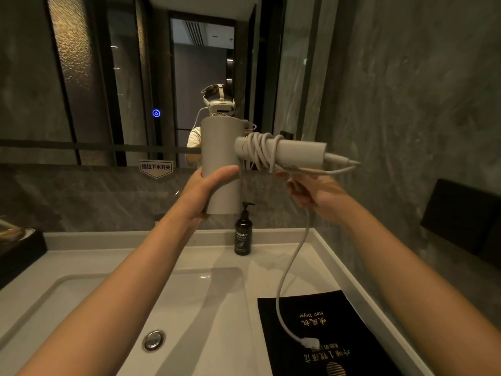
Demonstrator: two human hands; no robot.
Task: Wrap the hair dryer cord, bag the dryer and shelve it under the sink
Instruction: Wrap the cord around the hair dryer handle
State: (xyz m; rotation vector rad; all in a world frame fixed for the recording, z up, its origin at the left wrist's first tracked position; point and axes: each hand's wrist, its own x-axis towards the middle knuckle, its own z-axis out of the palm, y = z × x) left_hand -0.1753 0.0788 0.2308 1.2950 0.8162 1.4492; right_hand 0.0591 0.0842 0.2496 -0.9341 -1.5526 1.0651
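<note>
A grey hair dryer (221, 147) is held up above the sink, its barrel upright and its handle (295, 151) pointing right. My left hand (202, 189) grips the lower part of the barrel. Several loops of the grey cord (261, 151) are wound around the handle near the barrel. My right hand (315, 194) holds the loose cord just under the handle. From there the cord hangs down to the white plug (310, 343), which lies on a black hair dryer bag (325, 335) flat on the counter at the right.
A white sink basin (81, 294) with a metal drain (153, 340) is below my arms. A black pump bottle (243, 234) stands at the back of the counter. A dark tray (19, 248) sits at the left. A mirror and grey stone walls surround the counter.
</note>
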